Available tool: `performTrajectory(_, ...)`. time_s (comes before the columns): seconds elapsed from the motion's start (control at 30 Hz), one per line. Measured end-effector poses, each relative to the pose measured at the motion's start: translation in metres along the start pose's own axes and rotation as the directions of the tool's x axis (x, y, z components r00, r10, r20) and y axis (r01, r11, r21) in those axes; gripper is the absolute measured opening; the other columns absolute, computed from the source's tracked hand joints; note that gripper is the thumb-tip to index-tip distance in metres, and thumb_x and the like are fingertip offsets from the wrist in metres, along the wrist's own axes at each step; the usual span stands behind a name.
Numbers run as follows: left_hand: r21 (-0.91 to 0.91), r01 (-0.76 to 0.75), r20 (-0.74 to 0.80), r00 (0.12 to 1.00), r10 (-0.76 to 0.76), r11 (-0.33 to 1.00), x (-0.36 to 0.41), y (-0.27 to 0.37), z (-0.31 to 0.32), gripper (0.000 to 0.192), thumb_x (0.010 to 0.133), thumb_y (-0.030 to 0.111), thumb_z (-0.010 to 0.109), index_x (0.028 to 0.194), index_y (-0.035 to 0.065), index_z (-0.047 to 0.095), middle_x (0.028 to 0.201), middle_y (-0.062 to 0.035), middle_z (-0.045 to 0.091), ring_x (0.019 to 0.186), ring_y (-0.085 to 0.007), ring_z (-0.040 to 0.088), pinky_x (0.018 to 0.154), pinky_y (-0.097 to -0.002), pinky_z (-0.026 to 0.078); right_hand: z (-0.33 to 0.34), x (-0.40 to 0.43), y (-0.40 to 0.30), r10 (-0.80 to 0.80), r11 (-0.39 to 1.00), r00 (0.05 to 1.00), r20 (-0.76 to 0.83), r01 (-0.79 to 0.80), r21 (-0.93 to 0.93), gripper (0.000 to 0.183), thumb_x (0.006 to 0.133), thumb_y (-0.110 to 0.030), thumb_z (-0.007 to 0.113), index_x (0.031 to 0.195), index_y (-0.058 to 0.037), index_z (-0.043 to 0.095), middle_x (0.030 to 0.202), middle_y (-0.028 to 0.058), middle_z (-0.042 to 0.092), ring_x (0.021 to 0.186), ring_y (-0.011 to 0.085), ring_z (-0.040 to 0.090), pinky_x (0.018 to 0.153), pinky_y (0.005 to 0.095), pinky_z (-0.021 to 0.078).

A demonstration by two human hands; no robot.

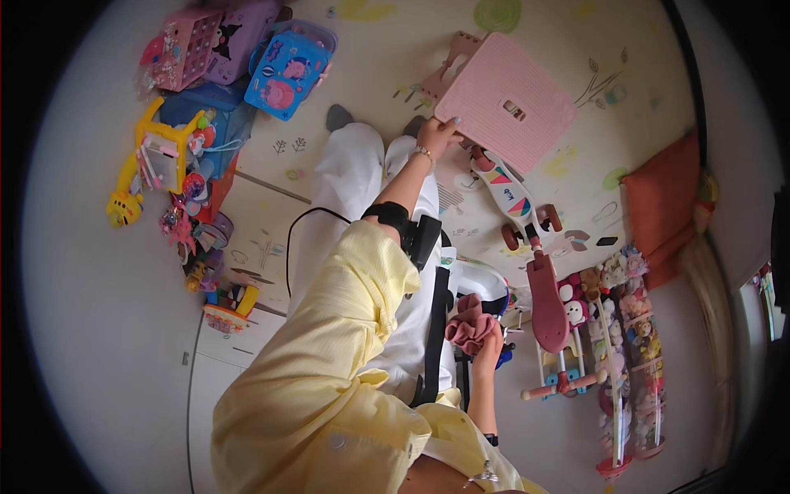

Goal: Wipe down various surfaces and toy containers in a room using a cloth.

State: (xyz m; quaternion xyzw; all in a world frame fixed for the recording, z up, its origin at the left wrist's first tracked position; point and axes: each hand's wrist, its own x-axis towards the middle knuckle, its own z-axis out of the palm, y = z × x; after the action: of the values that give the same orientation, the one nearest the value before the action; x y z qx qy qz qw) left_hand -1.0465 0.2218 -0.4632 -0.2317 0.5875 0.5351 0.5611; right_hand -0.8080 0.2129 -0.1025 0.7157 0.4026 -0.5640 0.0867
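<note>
My left hand grips the near corner of a pink plastic step stool. The ribbed top of the stool faces me, with an oval handle slot in its middle and patterned legs showing at its far left side. I cannot tell whether the stool rests on the floor. In my right hand is a bunched dusty-pink cloth, held to the right of my lap. Just below the stool stands a child's scooter with a white deck and a dark pink seat.
At the upper left, a blue cartoon case, a purple case and a yellow-framed toy crowd the wall. Plush toys fill racks at the right. An orange cloth lies by the wall. A black cable loops beside my leg.
</note>
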Motion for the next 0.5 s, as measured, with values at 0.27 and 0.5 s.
performTrajectory(0.27,0.807,0.048,-0.102,0.993,0.06,0.588,-0.035,0.042,-0.078,0.047,0.087,0.03,0.056,0.124,0.0041,0.043,0.121,-0.0126,0.055,0.109,-0.0317,0.055,0.082,-0.0414,0.048,0.039,-0.015,-0.058,0.225,0.522,0.958,0.175,0.033,-0.852,0.038,0.086,-0.043,0.051,0.081,-0.0092,0.068,0.07,0.0154,0.064,0.068,0.0299,0.064,0.062,0.0383,0.0482)
performTrajectory(0.5,1.0,0.026,-0.027,0.977,-0.21,-0.009,-0.256,0.06,-0.217,0.063,0.088,0.043,0.046,0.139,0.0104,0.028,0.144,-0.0121,0.029,0.132,-0.0402,0.021,0.095,-0.0669,0.027,0.079,-0.038,-0.101,0.473,0.046,0.829,0.298,0.314,-0.948,0.05,0.081,-0.053,0.052,0.093,-0.0075,0.069,0.084,0.0205,0.065,0.083,0.0371,0.062,0.076,0.0419,0.048)
